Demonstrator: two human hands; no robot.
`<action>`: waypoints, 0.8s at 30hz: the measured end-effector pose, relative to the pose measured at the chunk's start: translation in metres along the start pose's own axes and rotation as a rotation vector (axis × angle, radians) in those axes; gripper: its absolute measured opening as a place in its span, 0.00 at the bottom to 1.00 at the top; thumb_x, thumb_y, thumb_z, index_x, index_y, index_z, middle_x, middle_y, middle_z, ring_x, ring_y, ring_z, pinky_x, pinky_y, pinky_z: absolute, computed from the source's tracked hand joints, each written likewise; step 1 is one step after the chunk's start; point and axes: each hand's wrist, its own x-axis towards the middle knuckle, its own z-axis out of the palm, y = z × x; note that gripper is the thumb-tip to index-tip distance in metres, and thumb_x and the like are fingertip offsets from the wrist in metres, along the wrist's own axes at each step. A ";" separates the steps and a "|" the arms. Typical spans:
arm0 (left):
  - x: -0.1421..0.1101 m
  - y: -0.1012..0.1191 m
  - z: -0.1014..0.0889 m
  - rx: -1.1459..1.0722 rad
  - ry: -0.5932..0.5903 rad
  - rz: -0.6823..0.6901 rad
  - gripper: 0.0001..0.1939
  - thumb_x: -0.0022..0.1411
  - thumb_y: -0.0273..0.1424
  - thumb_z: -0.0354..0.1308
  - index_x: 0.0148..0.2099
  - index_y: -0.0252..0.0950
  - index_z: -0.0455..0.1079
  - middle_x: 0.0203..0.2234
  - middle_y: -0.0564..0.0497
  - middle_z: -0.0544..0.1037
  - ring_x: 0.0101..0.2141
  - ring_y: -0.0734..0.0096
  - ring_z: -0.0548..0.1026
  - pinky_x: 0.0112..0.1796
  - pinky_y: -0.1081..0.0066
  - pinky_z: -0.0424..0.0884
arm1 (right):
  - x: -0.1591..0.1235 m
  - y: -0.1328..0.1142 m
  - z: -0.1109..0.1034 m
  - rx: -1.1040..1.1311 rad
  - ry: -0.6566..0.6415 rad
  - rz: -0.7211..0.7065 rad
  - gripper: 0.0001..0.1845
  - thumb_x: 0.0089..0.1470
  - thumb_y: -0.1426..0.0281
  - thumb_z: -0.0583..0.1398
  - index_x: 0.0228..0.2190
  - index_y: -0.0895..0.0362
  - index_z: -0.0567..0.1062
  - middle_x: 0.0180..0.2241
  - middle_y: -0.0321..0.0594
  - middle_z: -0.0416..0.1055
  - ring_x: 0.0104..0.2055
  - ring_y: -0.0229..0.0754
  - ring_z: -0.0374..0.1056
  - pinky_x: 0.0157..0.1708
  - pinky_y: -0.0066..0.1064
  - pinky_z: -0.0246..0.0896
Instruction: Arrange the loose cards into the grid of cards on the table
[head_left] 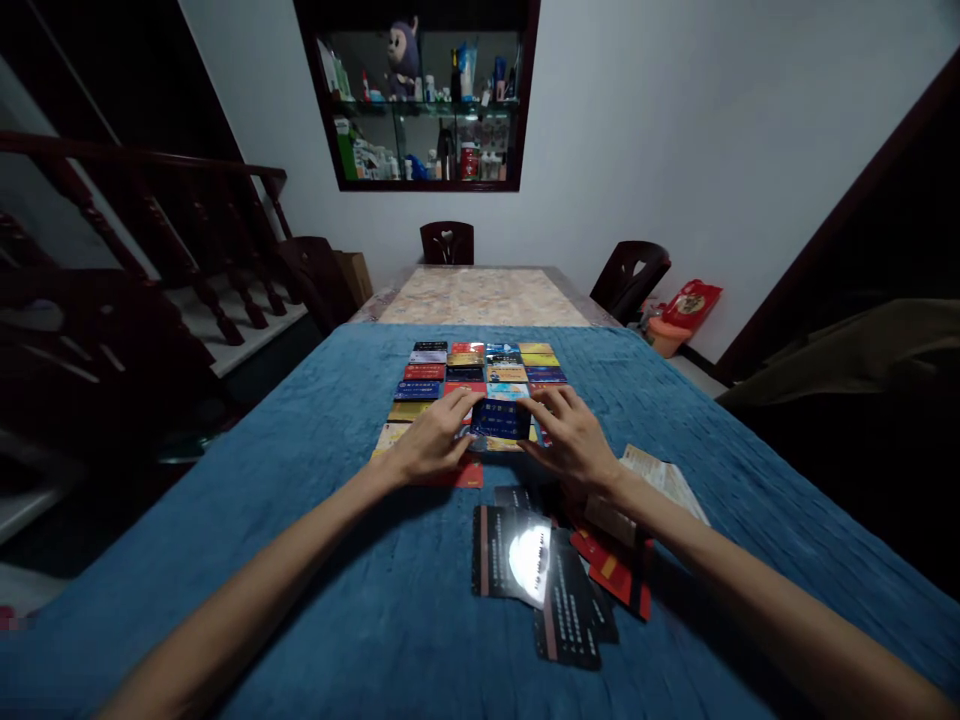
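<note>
A dark blue plastic card is held up between both my hands, its printed face toward me. My left hand pinches its left edge, and my right hand pinches the right edge. Under and beyond it, several cards in rows and columns lie on the blue cloth, among them a blue card, a yellow card and a red card partly under my left hand. Nearer me is a loose pile with black cards, red cards and a pale paper, partly hidden by my right forearm.
The blue cloth covers the near part of the table, with a patterned tabletop beyond. Dark wooden chairs stand around it. A wooden railing is at left, a glass-shelved wall cabinet at the back, and a red bag at right.
</note>
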 end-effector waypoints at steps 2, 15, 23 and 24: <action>-0.005 -0.008 -0.003 0.020 0.004 -0.031 0.30 0.61 0.20 0.55 0.64 0.36 0.56 0.55 0.40 0.68 0.56 0.55 0.69 0.56 0.53 0.69 | 0.009 0.000 0.007 0.048 -0.024 -0.031 0.25 0.56 0.63 0.62 0.54 0.58 0.70 0.46 0.51 0.69 0.48 0.54 0.61 0.46 0.44 0.64; -0.023 -0.069 -0.038 0.010 0.035 -0.171 0.23 0.59 0.24 0.57 0.58 0.35 0.64 0.49 0.43 0.73 0.49 0.59 0.73 0.51 0.57 0.72 | 0.084 -0.010 0.052 0.199 -0.246 -0.076 0.27 0.53 0.63 0.63 0.53 0.60 0.72 0.48 0.52 0.68 0.48 0.53 0.60 0.48 0.45 0.61; -0.027 -0.123 -0.044 0.064 -0.056 -0.392 0.25 0.55 0.25 0.57 0.56 0.34 0.66 0.48 0.44 0.70 0.47 0.60 0.73 0.53 0.59 0.71 | 0.138 -0.027 0.083 0.101 -0.517 0.055 0.28 0.55 0.59 0.64 0.55 0.57 0.72 0.54 0.51 0.66 0.56 0.55 0.58 0.52 0.41 0.58; -0.028 -0.129 -0.044 0.065 -0.062 -0.409 0.25 0.54 0.25 0.57 0.56 0.34 0.66 0.48 0.44 0.70 0.46 0.60 0.73 0.53 0.59 0.71 | 0.142 -0.029 0.087 0.094 -0.544 0.072 0.28 0.56 0.59 0.63 0.55 0.57 0.71 0.54 0.51 0.66 0.56 0.55 0.58 0.52 0.41 0.57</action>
